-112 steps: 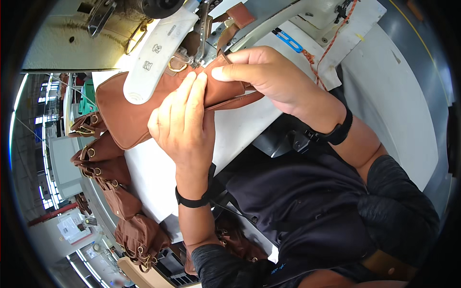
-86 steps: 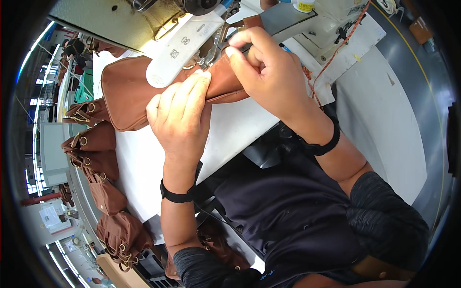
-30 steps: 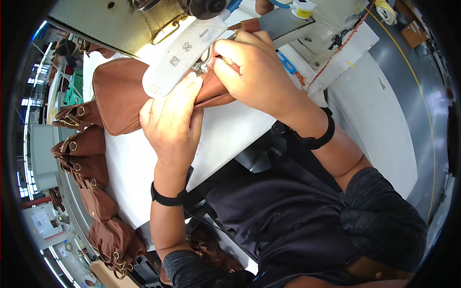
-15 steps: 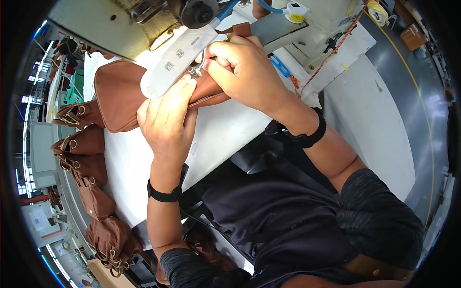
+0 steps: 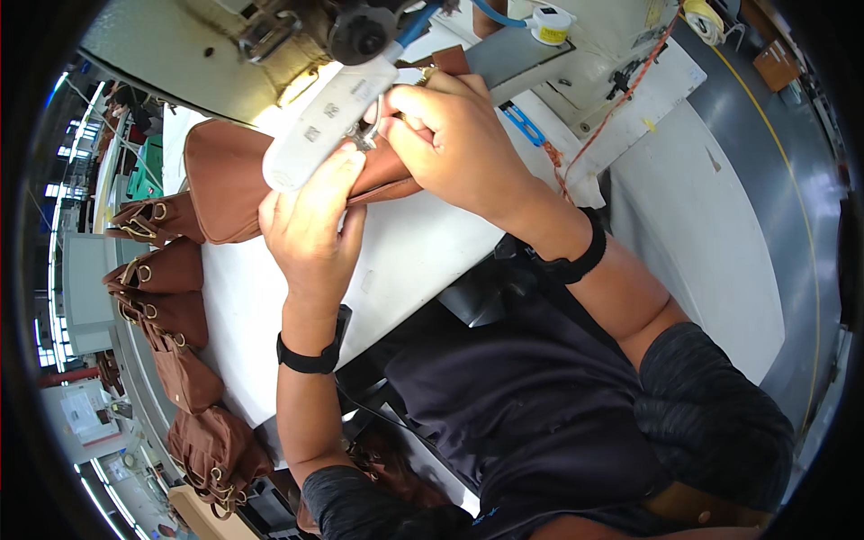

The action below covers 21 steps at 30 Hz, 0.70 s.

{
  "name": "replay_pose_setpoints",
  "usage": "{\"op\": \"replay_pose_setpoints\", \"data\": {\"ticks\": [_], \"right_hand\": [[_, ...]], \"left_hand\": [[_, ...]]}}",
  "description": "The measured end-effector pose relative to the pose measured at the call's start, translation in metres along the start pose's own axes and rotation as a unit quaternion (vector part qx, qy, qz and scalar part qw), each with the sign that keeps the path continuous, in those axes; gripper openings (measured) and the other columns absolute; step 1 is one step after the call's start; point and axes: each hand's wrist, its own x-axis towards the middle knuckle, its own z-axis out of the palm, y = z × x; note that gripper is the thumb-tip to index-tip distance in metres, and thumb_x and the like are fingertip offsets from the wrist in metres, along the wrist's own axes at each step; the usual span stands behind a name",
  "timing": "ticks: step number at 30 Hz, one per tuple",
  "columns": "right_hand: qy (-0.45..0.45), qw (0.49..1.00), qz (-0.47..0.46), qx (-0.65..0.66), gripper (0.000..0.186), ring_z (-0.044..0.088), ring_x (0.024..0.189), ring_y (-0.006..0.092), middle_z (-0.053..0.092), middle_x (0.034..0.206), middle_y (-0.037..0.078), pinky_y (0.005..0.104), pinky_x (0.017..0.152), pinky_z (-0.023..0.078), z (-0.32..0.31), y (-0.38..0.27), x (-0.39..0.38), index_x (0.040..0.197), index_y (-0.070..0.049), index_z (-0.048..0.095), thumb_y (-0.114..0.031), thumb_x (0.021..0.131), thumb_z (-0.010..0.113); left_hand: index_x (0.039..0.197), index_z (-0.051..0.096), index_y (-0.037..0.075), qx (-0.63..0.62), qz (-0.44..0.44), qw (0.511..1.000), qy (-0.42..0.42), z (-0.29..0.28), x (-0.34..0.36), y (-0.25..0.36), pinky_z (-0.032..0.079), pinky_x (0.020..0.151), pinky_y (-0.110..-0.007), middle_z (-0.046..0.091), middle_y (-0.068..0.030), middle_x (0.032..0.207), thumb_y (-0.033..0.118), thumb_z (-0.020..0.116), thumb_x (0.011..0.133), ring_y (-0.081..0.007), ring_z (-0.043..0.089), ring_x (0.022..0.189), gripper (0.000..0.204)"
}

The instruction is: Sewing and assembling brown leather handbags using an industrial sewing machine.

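The brown leather bag [image 5: 236,184] lies on the white sewing table [image 5: 423,261], its upper edge fed under the sewing machine head [image 5: 270,45] at 12 o'clock; the long axis runs from 9 o'clock toward 2 o'clock, the closed end pointing to 9 o'clock. The left hand [image 5: 310,225] lies flat with fingers together, pressing the panel just below the white guide arm [image 5: 328,121]; the right hand [image 5: 459,144] is closed in a narrow pinch on the bag edge and its small metal ring [image 5: 364,137]. The leather appears soft, pliable and light, likely to fold; hold it at the stitched edge beside the ring. Finished bags [image 5: 166,297] are stacked at 8 o'clock.
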Motion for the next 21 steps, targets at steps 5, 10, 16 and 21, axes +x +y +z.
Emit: {"op": "replay_pose_setpoints", "data": {"ticks": [5,10,16,21], "right_hand": [[-0.004,0.999,0.039,-0.031,0.007,0.054,0.091,0.0339,0.061,0.084,0.010,0.0426,0.087,0.045,-0.002,-0.009,0.001,0.091,-0.005,0.070,-0.012,0.089,0.070],[0.006,0.998,0.036,-0.045,0.011,0.055,0.092,0.0358,0.064,0.086,0.013,0.0438,0.090,0.044,0.002,-0.006,0.004,0.091,-0.004,0.070,-0.015,0.089,0.068],[0.003,0.993,-0.033,-0.111,0.008,0.060,0.082,0.0229,0.069,0.080,0.001,0.0383,0.088,0.040,-0.013,-0.005,-0.008,0.093,-0.010,0.073,-0.012,0.091,0.066],[0.013,0.989,-0.051,-0.139,0.012,0.061,0.082,0.0212,0.068,0.081,0.001,0.0384,0.086,0.040,-0.016,-0.015,-0.025,0.102,-0.007,0.072,-0.014,0.093,0.068]], "left_hand": [[0.121,0.074,0.010,0.004,-0.009,1.000,0.005,-0.003,0.001,0.004,0.046,0.095,-0.035,0.076,-0.0034,0.122,0.000,0.080,0.071,-0.0228,0.070,0.105,0.051],[0.123,0.073,0.011,-0.002,-0.026,1.000,-0.005,-0.003,0.004,0.007,0.044,0.099,-0.038,0.075,-0.0036,0.123,0.002,0.080,0.073,-0.0237,0.068,0.111,0.051],[0.150,0.052,0.003,0.130,-0.148,0.974,-0.114,-0.025,-0.001,0.081,0.037,0.115,-0.047,0.051,-0.0193,0.149,0.019,0.077,0.087,-0.0359,0.052,0.132,0.069],[0.154,0.035,-0.007,-0.034,-0.230,0.968,-0.098,-0.007,-0.001,0.090,0.037,0.118,-0.053,0.039,-0.0309,0.154,0.015,0.084,0.084,-0.0497,0.040,0.143,0.089]]}}
